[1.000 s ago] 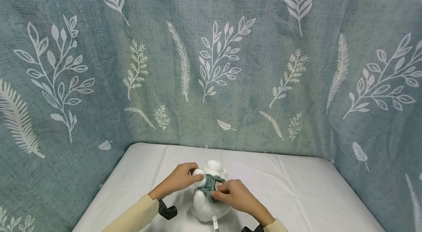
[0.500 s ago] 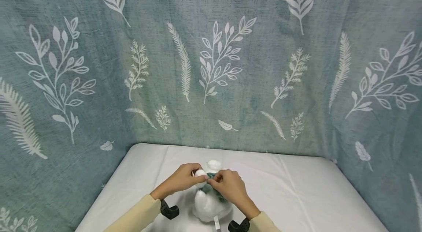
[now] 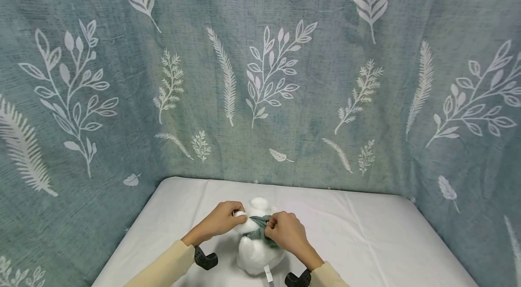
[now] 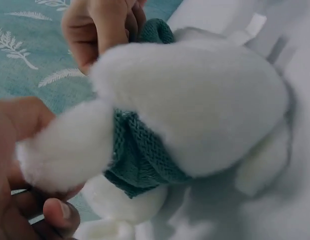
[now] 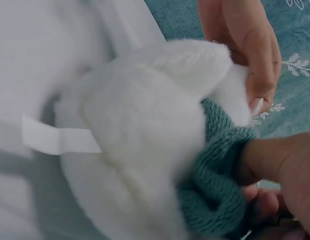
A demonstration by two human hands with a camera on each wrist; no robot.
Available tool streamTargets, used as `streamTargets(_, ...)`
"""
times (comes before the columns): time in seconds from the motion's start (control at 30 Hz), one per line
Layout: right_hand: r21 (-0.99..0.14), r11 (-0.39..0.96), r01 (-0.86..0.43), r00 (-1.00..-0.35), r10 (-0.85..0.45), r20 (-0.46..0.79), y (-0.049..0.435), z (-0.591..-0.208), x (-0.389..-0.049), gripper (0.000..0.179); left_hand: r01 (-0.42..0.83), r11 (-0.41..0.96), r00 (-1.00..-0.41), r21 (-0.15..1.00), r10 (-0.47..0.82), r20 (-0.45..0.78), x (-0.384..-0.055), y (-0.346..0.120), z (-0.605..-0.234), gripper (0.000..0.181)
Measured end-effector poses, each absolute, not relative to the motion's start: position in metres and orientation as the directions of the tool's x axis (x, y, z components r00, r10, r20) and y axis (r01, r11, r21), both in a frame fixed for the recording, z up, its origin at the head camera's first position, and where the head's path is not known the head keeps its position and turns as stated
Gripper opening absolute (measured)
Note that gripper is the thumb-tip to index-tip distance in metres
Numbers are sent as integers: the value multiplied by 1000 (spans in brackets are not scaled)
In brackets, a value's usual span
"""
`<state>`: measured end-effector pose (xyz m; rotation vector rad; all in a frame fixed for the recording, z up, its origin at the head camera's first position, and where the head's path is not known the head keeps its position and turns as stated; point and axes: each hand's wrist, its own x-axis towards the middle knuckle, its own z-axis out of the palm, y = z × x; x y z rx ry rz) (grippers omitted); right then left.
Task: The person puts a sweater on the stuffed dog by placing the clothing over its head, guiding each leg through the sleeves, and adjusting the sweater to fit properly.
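A white fluffy plush toy (image 3: 257, 255) lies on the white sheet, with a green knitted scarf (image 3: 256, 234) wrapped round it. My left hand (image 3: 221, 218) grips a rounded furry limb at the toy's left side; the left wrist view shows this limb (image 4: 70, 145) between thumb and fingers. At the toy's right, my right hand (image 3: 288, 234) pinches a bunched, lifted part of the scarf. Close up in the right wrist view, the scarf (image 5: 215, 185) loops round against those fingers. The right fingertips are partly hidden by the knit.
A white fabric tag (image 5: 62, 140) sticks out from the toy's near end. The sheet-covered table (image 3: 354, 237) extends to both sides. Blue-green curtains (image 3: 260, 74) with white leaf prints enclose the back and sides. Each wrist carries a black camera mount (image 3: 205, 260).
My right hand has moved up from the scarf's patch and now pulls a strip of scarf toward the right. The patch is out of sight. My left hand keeps its grip, shifting slightly left.
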<state>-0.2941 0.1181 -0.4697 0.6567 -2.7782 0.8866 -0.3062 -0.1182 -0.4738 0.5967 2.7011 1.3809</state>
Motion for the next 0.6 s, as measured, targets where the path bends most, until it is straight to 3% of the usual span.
streamTargets(0.2,-649,616,-447,-889,-383,249,126,-470,-301,23,250,547,-946,799,314,81,-307,-116,-472,14)
streamTargets(0.43,-858,488,-159,-983,-154,94,143,-468,-313,38,160,579,-972,799,233,26,-308,-114,-477,36)
streamTargets(0.6,-894,448,-13,-978,-190,-81,153,-480,-319,34,26,582,-975,813,195,-109,-307,-119,-477,40)
